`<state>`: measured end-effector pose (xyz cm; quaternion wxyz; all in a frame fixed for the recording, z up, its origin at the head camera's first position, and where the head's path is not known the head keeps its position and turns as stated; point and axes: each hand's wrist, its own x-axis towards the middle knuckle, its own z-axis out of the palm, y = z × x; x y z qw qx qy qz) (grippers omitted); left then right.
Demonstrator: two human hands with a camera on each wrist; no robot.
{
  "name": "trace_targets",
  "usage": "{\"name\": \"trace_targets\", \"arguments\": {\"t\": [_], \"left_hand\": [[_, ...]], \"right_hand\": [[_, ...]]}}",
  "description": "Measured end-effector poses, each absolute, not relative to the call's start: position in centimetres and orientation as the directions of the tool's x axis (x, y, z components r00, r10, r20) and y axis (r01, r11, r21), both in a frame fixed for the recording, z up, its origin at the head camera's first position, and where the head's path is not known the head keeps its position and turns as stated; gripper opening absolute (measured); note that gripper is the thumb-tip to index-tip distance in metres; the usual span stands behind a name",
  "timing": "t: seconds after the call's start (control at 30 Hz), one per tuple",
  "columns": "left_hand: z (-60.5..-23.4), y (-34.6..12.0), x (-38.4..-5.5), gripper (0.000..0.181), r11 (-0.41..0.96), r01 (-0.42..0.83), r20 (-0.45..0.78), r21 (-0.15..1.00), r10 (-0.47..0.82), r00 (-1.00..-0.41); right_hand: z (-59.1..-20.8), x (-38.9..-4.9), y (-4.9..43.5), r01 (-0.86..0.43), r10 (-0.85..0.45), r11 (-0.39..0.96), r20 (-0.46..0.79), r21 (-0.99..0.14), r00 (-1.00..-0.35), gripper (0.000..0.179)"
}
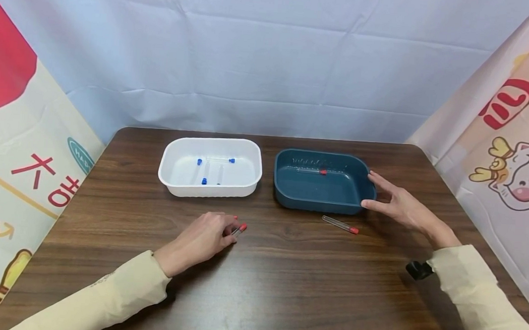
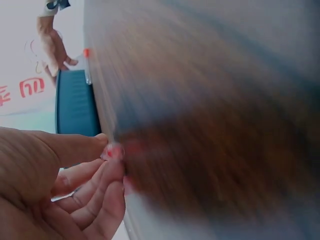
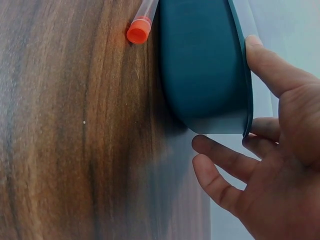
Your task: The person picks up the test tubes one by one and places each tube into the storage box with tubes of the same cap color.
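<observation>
My left hand (image 1: 203,239) is low over the table, left of centre. Its thumb and fingers pinch a clear test tube with a red cap (image 1: 243,227). A second red cap (image 1: 236,217) peeks out just behind those fingers; the rest of it is hidden. My right hand (image 1: 398,206) is at the right end of the dark teal basin (image 1: 316,206), thumb at the rim near the front corner and fingers spread around the end. Another red-capped test tube (image 1: 340,224) lies on the table before this basin, and one more red-capped tube (image 1: 310,171) rests inside it.
To the left of the teal basin stands a white basin (image 1: 208,191) holding several blue-capped test tubes (image 1: 219,160). Both basins sit toward the back of the wooden table (image 1: 293,288). A pale curtain (image 1: 270,74) hangs behind, with printed cloths at both sides.
</observation>
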<state>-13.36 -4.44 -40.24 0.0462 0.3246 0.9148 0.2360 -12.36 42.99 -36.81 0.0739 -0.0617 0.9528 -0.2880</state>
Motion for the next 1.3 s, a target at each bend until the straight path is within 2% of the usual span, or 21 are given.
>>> {"name": "trace_targets", "arguments": {"t": [0.23, 0.4, 0.5, 0.63, 0.77, 1.07, 1.3], "left_hand": [[-40.2, -3.7, -13.1, 0.034, 0.631, 0.51, 0.006, 0.585, 0.625, -0.78], [-40.3, -3.1, -12.8, 0.024, 0.622, 0.537, 0.018, 0.57, 0.644, -0.764], [-40.3, -2.9, -12.6, 0.024, 0.637, 0.55, 0.023, 0.54, 0.642, -0.767], [-40.0, -3.0, -12.3, 0.04, 0.68, 0.513, -0.018, 0.524, 0.611, -0.792], [-39.7, -3.4, -12.2, 0.057, 0.711, 0.516, -0.062, 0.479, 0.613, -0.788], [-39.2, -4.2, -13.0, 0.081, 0.677, 0.552, -0.177, 0.487, 0.695, -0.697], [-39.1, -4.2, -13.3, 0.092, 0.691, 0.546, -0.244, 0.473, 0.698, -0.673]], "right_hand": [[-36.8, -12.3, 42.9, -0.091, -0.168, 0.83, -0.092, -0.551, -0.982, 0.086], [-36.8, -12.2, 43.0, -0.077, -0.158, 0.828, -0.099, -0.555, -0.982, 0.086], [-36.8, -12.1, 43.0, -0.073, -0.156, 0.826, -0.103, -0.558, -0.982, 0.086], [-36.8, -12.2, 43.1, -0.079, -0.164, 0.824, -0.102, -0.56, -0.981, 0.085], [-36.9, -12.2, 43.2, -0.084, -0.167, 0.825, -0.099, -0.559, -0.981, 0.085], [-36.8, -12.2, 43.1, -0.078, -0.163, 0.828, -0.106, -0.555, -0.981, 0.086], [-36.7, -12.2, 43.1, -0.069, -0.159, 0.823, -0.113, -0.564, -0.981, 0.086]]}}
